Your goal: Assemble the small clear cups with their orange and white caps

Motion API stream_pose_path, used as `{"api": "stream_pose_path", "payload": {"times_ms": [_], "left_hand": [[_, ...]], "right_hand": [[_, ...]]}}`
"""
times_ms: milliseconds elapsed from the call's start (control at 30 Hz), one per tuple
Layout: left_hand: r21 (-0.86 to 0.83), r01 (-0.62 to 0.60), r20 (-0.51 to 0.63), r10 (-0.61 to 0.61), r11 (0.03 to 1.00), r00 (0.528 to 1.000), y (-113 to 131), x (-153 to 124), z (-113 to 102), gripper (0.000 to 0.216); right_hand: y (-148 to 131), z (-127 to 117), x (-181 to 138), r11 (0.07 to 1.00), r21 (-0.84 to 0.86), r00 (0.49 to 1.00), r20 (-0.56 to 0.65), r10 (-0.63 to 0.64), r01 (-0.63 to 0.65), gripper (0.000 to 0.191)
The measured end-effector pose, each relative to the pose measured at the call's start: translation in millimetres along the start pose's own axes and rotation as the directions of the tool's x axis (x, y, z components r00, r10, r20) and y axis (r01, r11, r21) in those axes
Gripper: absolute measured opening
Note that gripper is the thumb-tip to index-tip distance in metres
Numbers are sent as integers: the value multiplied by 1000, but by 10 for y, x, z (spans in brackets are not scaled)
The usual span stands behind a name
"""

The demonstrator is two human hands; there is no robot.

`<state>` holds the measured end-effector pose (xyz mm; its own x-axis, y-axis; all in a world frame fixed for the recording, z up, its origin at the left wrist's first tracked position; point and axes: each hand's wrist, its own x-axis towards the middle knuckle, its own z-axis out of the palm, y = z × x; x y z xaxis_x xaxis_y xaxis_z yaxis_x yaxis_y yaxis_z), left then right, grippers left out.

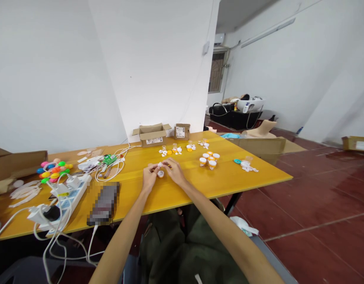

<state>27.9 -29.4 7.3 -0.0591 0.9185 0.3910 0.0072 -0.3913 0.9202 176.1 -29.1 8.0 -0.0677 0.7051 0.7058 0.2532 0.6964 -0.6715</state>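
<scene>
My left hand [150,176] and my right hand [173,171] meet above the near part of the table, both closed with fingertips pinched on one small white piece [160,164]. Its exact kind is too small to make out. Just below my fingers a small clear cup [160,174] stands on the tabletop, with something whitish in it. To the right of my hands is a cluster of several small cups [212,165] with white and orange tops. Beyond my hands lie small white pieces [164,153], an orange lid [169,152] and clear cups.
At left are a power strip [70,201] with tangled white cables, a phone [104,203] and colourful balls [55,170]. An open cardboard box [151,135] and a smaller box [182,131] stand against the wall. White pieces and a teal lid [237,161] lie at right.
</scene>
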Motion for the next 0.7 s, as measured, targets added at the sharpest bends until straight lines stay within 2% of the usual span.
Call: {"api": "stream_pose_path", "payload": {"times_ms": [133, 400, 700], "left_hand": [[-17, 9, -9, -10, 1000, 1000, -3, 0, 0, 14], [6, 0, 10, 0, 1000, 1000, -13, 4, -8, 17], [-28, 21, -24, -22, 999, 999, -64, 20, -8, 17]], "right_hand": [[-17, -7, -7, 999, -32, 999, 16, -36, 37, 16], [0, -4, -3, 998, -58, 1000, -7, -29, 29, 15], [17, 4, -18, 995, -83, 998, -2, -60, 60, 17]]}}
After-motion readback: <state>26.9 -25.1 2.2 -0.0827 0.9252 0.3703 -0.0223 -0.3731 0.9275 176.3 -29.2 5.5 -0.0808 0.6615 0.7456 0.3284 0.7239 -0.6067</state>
